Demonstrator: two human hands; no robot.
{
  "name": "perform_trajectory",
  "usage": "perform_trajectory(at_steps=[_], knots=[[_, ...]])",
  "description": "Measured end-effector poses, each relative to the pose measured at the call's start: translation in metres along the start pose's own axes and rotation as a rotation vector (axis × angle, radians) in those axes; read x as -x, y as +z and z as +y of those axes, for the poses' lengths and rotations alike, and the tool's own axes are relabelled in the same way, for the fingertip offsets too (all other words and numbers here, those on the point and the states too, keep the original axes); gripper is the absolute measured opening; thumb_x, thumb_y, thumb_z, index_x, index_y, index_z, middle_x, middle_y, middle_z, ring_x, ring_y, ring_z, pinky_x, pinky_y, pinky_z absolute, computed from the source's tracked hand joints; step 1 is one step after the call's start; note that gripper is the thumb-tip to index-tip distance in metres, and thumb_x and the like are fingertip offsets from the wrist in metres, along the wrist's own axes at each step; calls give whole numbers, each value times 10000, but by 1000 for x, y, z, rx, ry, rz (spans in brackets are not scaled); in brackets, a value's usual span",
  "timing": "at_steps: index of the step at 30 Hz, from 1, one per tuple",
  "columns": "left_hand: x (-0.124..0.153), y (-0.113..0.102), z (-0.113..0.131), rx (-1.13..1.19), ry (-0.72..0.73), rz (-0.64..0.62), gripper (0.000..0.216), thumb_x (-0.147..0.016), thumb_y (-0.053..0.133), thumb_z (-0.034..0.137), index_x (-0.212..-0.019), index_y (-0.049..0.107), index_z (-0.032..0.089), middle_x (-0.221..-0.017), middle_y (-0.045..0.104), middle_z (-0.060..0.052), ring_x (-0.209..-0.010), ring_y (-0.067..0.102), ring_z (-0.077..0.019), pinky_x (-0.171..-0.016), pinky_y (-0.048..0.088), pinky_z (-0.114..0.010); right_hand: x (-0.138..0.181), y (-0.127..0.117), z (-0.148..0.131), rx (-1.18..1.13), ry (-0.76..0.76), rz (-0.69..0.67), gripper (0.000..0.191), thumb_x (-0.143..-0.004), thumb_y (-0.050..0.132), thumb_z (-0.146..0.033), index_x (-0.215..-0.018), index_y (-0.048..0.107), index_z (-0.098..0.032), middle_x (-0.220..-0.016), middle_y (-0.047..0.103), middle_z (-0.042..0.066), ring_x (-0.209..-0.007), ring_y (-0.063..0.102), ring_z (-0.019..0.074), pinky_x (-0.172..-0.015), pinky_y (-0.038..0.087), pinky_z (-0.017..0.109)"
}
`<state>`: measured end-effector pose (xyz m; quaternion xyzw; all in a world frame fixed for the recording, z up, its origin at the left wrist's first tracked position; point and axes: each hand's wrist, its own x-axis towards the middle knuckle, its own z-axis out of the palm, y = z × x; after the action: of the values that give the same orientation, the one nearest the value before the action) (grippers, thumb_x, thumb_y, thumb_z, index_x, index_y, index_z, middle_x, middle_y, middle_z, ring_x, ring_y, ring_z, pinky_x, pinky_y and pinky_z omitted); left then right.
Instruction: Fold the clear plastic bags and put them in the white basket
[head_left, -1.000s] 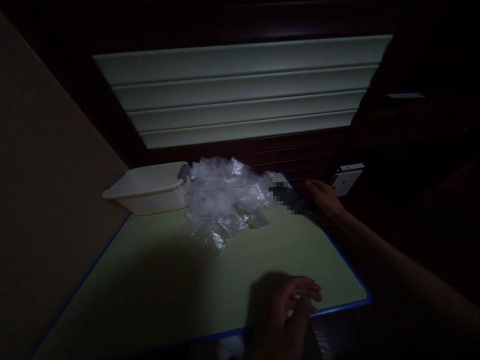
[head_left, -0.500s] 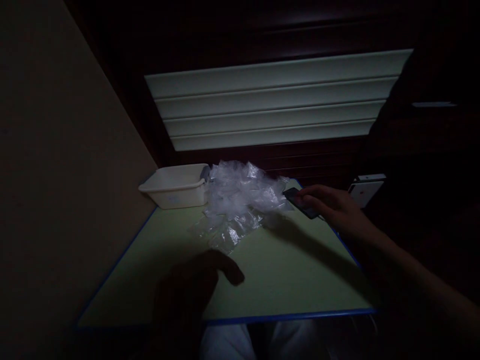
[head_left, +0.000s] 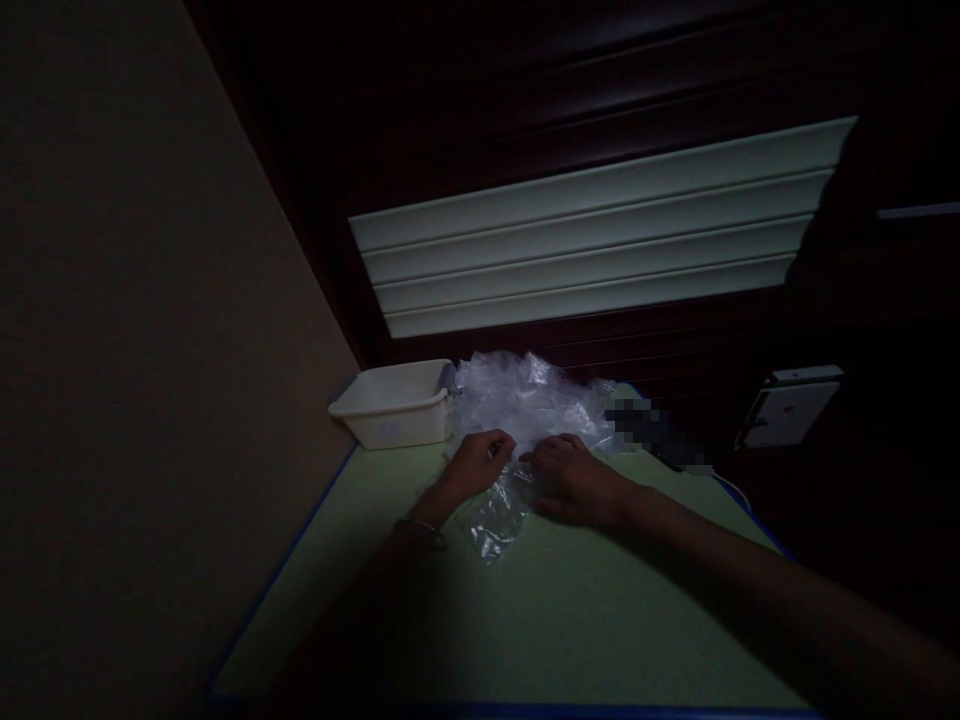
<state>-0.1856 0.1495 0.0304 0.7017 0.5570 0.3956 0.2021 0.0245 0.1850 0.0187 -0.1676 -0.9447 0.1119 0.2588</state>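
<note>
bags [head_left: 540, 405], clear, crinkled, glinting in a heap; left hand [head_left: 474, 466] half curled, right hand [head_left: 576, 482] flatter, cannot tell if gripping any.

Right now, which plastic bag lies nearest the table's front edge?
The clear bag jutting forward from between the left hand and right hand: its tip reaches farthest toward that edge, while the other bags are heaped behind.

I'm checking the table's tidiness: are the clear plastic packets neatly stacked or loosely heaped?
Loosely heaped: the clear plastic packets overlap at uneven angles on the green tabletop, beside the white tub.
</note>
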Motion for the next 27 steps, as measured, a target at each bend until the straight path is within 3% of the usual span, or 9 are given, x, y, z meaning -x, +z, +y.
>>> perform_trajectory(at_steps=[2,4,9,13,16,20,23,27], knots=[[2,2,-7,59,-30,9,319,-893,499,369,-835,693,123,-721,685,-42,-660,594,-152,-655,439,-245,1,4,6,19,-6,33,248,-806,603,-301,-1018,618,-173,-953,650,110,-964,571,284,-942,361,503],[4,4,-12,132,-58,28,360,-910,469,404,-887,679,112,-742,686,-53,-652,594,-150,-638,446,-244,2,4,12,29,-12,92,172,-842,544,-265,-987,585,-183,-951,632,98,-953,565,259,-935,369,479],[11,6,-17,310,-114,53,485,-927,407,508,-928,660,94,-844,707,-113,-721,636,-180,-630,459,-261,11,-1,16,51,-93,230,109,-850,535,-234,-958,529,-232,-1078,600,92,-1105,502,263,-955,363,463],[16,8,-16,397,-129,58,535,-917,385,563,-931,651,99,-902,700,-129,-796,652,-205,-659,471,-281,21,1,5,214,-273,447,121,-832,601,-162,-929,571,-228,-1020,602,66,-984,547,232,-813,432,399],[20,10,-11,399,-120,79,488,-883,486,567,-935,669,118,-951,690,-110,-916,627,-221,-773,463,-298,27,3,-1,244,-340,506,163,-823,637,-172,-971,620,-240,-972,622,54,-913,577,212,-762,468,357],[25,14,-4,475,-154,67,514,-848,547,601,-1019,666,131,-1023,683,-104,-965,604,-219,-859,443,-313,33,4,-3,58,-169,533,160,-853,631,-286,-1007,613,-246,-879,638,42,-774,609,184,-661,510,303],[28,17,-5,685,-277,55,573,-787,636,607,-1120,623,141,-1028,681,-106,-926,627,-214,-811,465,-311,37,5,3,-47,-65,541,185,-854,627,-324,-1027,608,-263,-870,642,42,-765,620,195,-661,523,318],[31,15,-4,966,-410,-165,569,-772,707,516,-1158,587,116,-996,684,-136,-750,666,-197,-648,486,-298,39,2,8,-76,-6,512,184,-846,635,-305,-1023,609,-266,-898,636,47,-803,620,204,-695,525,329]])
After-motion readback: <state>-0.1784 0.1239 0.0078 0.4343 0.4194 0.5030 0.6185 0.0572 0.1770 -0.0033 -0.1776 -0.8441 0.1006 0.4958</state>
